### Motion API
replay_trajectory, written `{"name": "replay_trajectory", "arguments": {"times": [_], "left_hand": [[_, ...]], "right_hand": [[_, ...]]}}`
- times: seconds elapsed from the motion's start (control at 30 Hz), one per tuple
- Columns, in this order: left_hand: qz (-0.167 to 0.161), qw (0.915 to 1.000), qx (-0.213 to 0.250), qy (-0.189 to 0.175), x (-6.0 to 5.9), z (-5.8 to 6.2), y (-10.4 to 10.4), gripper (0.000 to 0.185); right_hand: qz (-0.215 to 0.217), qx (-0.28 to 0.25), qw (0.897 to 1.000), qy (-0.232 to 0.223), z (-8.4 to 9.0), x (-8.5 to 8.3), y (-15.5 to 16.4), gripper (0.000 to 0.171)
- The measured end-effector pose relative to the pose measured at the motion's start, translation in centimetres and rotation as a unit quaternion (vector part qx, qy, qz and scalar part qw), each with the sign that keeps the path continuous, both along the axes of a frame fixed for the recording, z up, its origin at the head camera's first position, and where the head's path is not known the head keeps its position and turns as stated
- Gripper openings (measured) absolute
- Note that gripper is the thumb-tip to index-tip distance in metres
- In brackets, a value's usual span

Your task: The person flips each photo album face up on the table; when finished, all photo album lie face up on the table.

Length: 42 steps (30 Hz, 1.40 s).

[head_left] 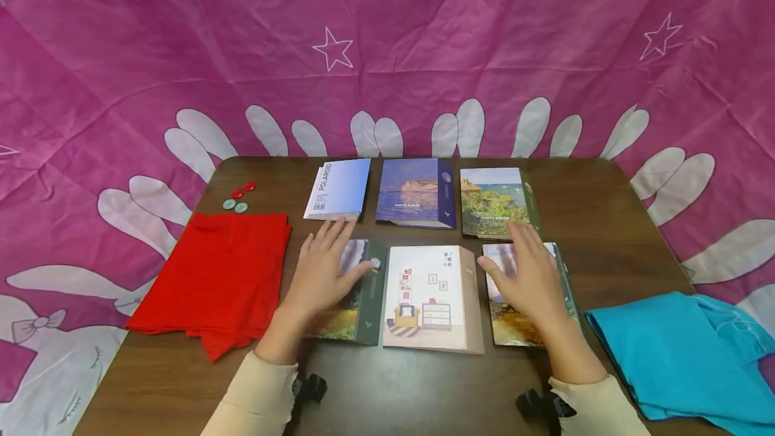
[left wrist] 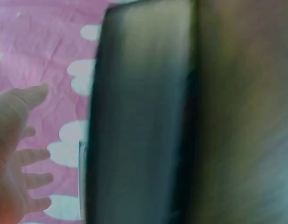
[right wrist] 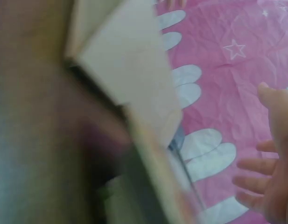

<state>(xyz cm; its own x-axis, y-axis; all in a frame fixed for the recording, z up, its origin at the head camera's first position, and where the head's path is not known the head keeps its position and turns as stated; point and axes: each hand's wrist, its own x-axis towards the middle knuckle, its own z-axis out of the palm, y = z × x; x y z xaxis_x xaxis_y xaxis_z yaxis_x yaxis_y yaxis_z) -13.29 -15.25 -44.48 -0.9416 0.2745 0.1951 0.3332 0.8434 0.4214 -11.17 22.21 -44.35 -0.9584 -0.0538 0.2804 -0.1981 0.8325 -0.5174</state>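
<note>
- The left hand (head_left: 323, 271) is lying flat, fingers straight and spread, over the near-left album (head_left: 357, 298); it is gripping nothing, and whether the palm is actually touching the cover is hard to tell
- The right hand (head_left: 529, 274) is lying the same way over the near-right album (head_left: 521, 318), fingers loose and open, nothing pinched
- Between them the cream album (head_left: 431, 296) with the room drawing is sitting untouched, just beside both neighbours
- Both wrist views are blurring badly; the left one is showing open fingers (left wrist: 31, 154) beside a dark cover, the right one open fingers (right wrist: 256, 179) beside a pale book edge
- To handle these two well, I judge the palms should be pressing evenly and sliding rather than lifting, since the covers are looking glossy and the row is packed tight; a crooked push would be nudging the cream album
- A red cloth (head_left: 214, 281) is lying folded to the left, a blue cloth (head_left: 684, 348) to the right, both near the front of the table (head_left: 605, 207)
- Farther back a second row is standing: a Polaroid album (head_left: 339, 188), a purple album (head_left: 416, 192) and a green album (head_left: 495, 202)
- Four buttons (head_left: 238, 197), red and green, are sitting beyond the red cloth, well apart from the hands
</note>
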Motion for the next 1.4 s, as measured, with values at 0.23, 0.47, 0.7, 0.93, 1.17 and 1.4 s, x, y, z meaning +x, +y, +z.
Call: {"name": "replay_trajectory", "arguments": {"times": [0.23,0.47,0.7,0.93,1.17,1.4], "left_hand": [[0.012,0.9926,0.118,-0.029,-3.5,0.1,-2.9,0.068],[0.023,0.9865,0.156,-0.044,-5.0,0.0,-4.1,0.063],[0.023,0.9877,0.137,-0.071,-6.2,0.5,-5.1,0.064],[0.03,0.9894,0.11,-0.09,-9.0,1.1,-5.9,0.065],[0.068,0.9774,0.141,-0.142,-11.5,-1.1,-5.3,0.071],[0.054,0.9762,0.138,-0.158,-11.6,-1.7,-4.8,0.069]], "right_hand": [[0.063,-0.157,0.985,0.016,1.0,-3.1,-1.4,0.053],[0.092,-0.203,0.974,-0.043,1.0,-5.9,-3.7,0.053],[0.112,-0.239,0.959,-0.105,1.5,-8.7,-7.0,0.055],[0.126,-0.271,0.937,-0.18,1.6,-11.7,-10.8,0.051],[0.1,-0.345,0.904,-0.234,0.5,-13.5,-15.0,0.053],[0.158,-0.325,0.89,-0.277,-1.4,-13.8,-18.3,0.053]]}}
